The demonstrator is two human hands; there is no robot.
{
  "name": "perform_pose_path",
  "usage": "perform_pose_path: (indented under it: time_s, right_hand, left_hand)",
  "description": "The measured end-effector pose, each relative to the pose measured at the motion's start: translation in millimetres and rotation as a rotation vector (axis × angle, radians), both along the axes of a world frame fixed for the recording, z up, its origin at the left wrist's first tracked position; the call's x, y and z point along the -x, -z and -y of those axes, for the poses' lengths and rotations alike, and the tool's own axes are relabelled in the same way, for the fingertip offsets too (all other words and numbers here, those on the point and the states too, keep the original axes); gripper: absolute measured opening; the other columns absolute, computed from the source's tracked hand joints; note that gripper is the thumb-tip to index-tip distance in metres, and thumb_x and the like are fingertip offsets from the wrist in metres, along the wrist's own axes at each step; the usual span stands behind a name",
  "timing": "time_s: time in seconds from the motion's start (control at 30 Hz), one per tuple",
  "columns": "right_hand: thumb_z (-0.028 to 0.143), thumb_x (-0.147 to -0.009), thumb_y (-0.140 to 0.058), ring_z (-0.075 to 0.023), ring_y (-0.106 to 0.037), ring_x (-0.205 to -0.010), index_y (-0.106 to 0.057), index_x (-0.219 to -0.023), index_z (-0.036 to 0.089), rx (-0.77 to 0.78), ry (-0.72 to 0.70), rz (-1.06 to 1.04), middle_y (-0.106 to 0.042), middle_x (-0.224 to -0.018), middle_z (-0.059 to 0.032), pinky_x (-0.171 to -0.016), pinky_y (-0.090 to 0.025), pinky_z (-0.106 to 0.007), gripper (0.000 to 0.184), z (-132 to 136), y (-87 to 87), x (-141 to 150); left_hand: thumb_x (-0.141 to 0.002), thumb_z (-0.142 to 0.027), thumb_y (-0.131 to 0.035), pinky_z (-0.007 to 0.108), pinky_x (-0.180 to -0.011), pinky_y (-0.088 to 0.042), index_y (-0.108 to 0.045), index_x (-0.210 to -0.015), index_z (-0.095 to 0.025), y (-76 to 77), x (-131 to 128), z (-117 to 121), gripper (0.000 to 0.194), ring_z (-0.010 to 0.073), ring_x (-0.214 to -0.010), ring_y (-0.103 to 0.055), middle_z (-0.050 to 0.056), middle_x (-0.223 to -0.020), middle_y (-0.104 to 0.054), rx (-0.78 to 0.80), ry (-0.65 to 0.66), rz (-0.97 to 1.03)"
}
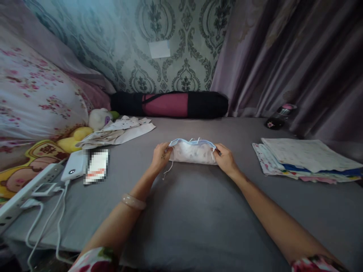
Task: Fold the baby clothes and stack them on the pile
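Observation:
Near the middle of the grey surface, a small pale cloth piece (195, 152) with a faint print is held stretched sideways. A light-blue band runs along its far edge, and thin white ties hang from it; I cannot make out what kind of article it is. My left hand (161, 155) pinches its left end, with one tie dangling beside the fingers. At the right end, my right hand (225, 158) grips the corner by the blue band. The fingertips of both hands are partly hidden by the cloth.
A stack of folded cloths (309, 158) lies at right, with a dark round bottle (276, 118) behind it. Crumpled pale clothes (121, 132), plush toys (98, 119), a white power bank (74, 166) and a power strip (31, 194) with cables occupy the left. A black-and-red roll bag (167, 104) lies along the wall.

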State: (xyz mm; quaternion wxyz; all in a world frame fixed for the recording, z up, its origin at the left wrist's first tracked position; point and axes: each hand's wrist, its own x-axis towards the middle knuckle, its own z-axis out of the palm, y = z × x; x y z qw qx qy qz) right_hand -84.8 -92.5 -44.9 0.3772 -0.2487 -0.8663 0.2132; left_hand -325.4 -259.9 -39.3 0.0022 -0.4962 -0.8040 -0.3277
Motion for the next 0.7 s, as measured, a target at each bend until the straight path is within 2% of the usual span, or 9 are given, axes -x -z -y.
perform_pose_path:
  time_s: [0.13, 0.37, 0.6, 0.7]
  right_hand:
    - [0.025, -0.088, -0.043, -0.0204, -0.059, -0.081, -0.067, -0.093, 0.018, -0.01, 0.126, 0.072, -0.065, -0.087, -0.0074, -0.076, -0.045, -0.03, 0.025, -15.0, 13.0, 11.7]
    - [0.021, -0.089, -0.044, -0.0227, -0.06, -0.101, -0.066, -0.108, 0.015, 0.075, 0.295, 0.249, -0.067, -0.106, -0.0128, -0.088, -0.044, -0.032, 0.03, -28.3, 30.2, 22.9]
    - [0.028, -0.091, -0.049, -0.0224, -0.063, -0.098, -0.064, -0.115, 0.016, 0.224, 0.421, 0.363, -0.069, -0.108, -0.0125, -0.083, -0.045, -0.03, 0.03, -35.7, 23.3, 27.9]
    - [0.031, -0.093, -0.048, -0.0242, -0.065, -0.098, -0.065, -0.112, 0.015, 0.276, 0.489, 0.397, -0.071, -0.105, -0.0139, -0.081, -0.045, -0.031, 0.03, -36.2, 16.7, 30.7]
  left_hand:
    - [-0.088, -0.022, -0.049, 0.025, -0.072, -0.041, -0.07, -0.096, -0.016, 9.5, 5.6, -17.8, 0.023, 0.0176, -0.079, -0.057, 0.004, -0.083, -0.068, 0.071, -0.08, 0.048]
    - [-0.088, -0.027, -0.051, 0.027, -0.073, -0.04, -0.071, -0.098, -0.016, 26.6, 10.4, -35.6, 0.026, 0.0202, -0.084, -0.061, 0.009, -0.089, -0.07, 0.198, -0.168, 0.039]
    - [-0.088, -0.038, -0.047, 0.028, -0.07, -0.04, -0.071, -0.096, -0.016, 27.2, 7.0, -40.6, 0.034, 0.0225, -0.086, -0.063, 0.011, -0.089, -0.071, 0.218, -0.35, 0.112]
    - [-0.091, -0.041, -0.041, 0.029, -0.071, -0.041, -0.071, -0.094, -0.014, 26.5, 6.9, -40.1, 0.041, 0.0234, -0.087, -0.062, 0.014, -0.091, -0.07, 0.232, -0.389, 0.059]
